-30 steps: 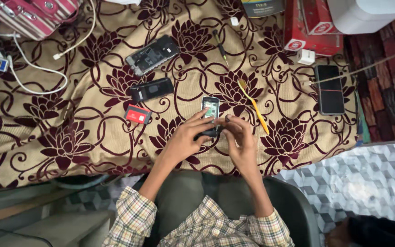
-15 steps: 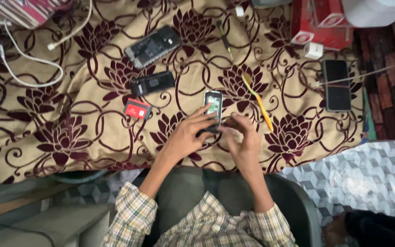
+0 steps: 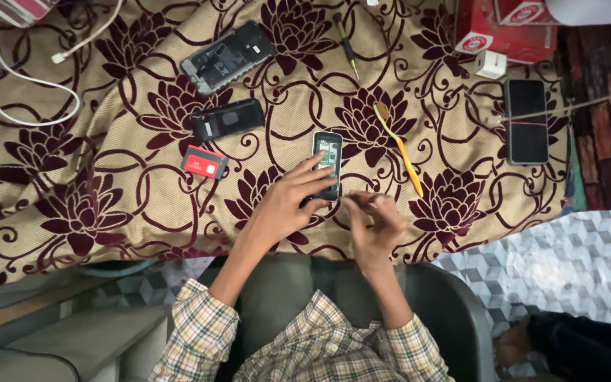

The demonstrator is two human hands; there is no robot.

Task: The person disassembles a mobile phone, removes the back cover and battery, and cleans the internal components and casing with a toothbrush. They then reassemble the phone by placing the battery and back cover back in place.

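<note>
Left hand: the left hand comes in from 7 o'clock, fingers spread and laid flat over the lower end of the small opened phone, pinning it to the cloth rather than gripping it.
Right hand: the right hand sits just at 4 o'clock of that phone, fingers curled in and pinched close together; it is blurred, so I cannot tell whether anything tiny sits between the fingertips.
Small opened phone: lying upright on the patterned cloth, green board showing at its top half, near the middle of the scene.
Orange tool: a slim orange-handled tool lies at 2 o'clock of the phone, slanting, untouched.
Red card: a small red flat piece rests at 9 o'clock of the phone, well clear of the left hand.
Black part: a dark rectangular part sits at 10 o'clock, just above the red piece.
Stripped phone body: a bigger opened phone frame lies tilted at 11 o'clock, farther up the cloth.
Screwdriver: a thin dark screwdriver lies at 12 o'clock, near the top edge.
Dark phone: a black-screened phone lies at 3 o'clock by the cloth's right border.
White cable: a white cable loops at the far left, 9 to 10 o'clock.
Sleeves: both forearms wear checked sleeves.
</note>
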